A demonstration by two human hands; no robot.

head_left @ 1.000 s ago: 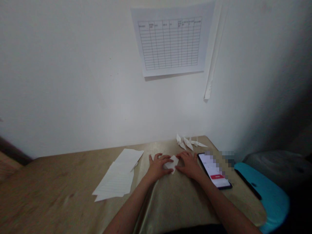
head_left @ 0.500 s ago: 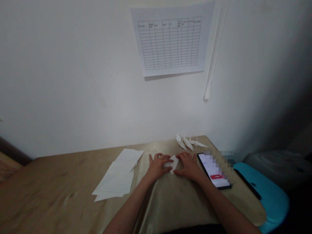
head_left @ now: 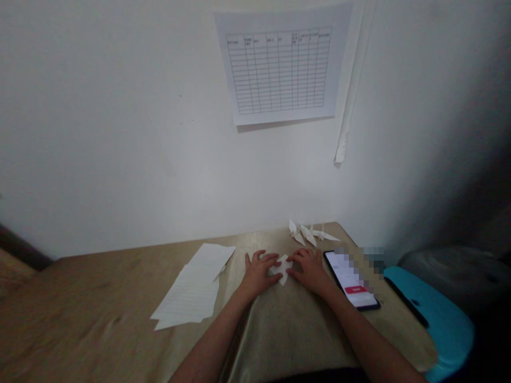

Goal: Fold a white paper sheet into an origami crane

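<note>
A small piece of folded white paper [head_left: 283, 272], roughly diamond-shaped, lies on the table between my two hands. My left hand [head_left: 257, 272] holds its left side, with the thumb near the lower edge and the fingers curled over the upper edge. On the opposite side, the thumb and fingers of my right hand [head_left: 310, 270] grip the paper's right edge. Parts of both side corners are hidden under my fingertips. Just beyond my right hand, folded paper cranes [head_left: 308, 235] sit in a cluster near the wall.
White paper sheets [head_left: 191, 290] lie overlapped to the left on the brown table covering [head_left: 99, 308]. A phone [head_left: 357, 295] with a lit screen rests right of my right hand. Past the table's right edge is a blue seat [head_left: 447, 319]. A printed chart [head_left: 281, 74] hangs on the wall.
My fingers have shifted slightly outward on the folded paper, and more of its middle shows. The paper stays in the same place; the phone, sheets and cranes have not moved.
</note>
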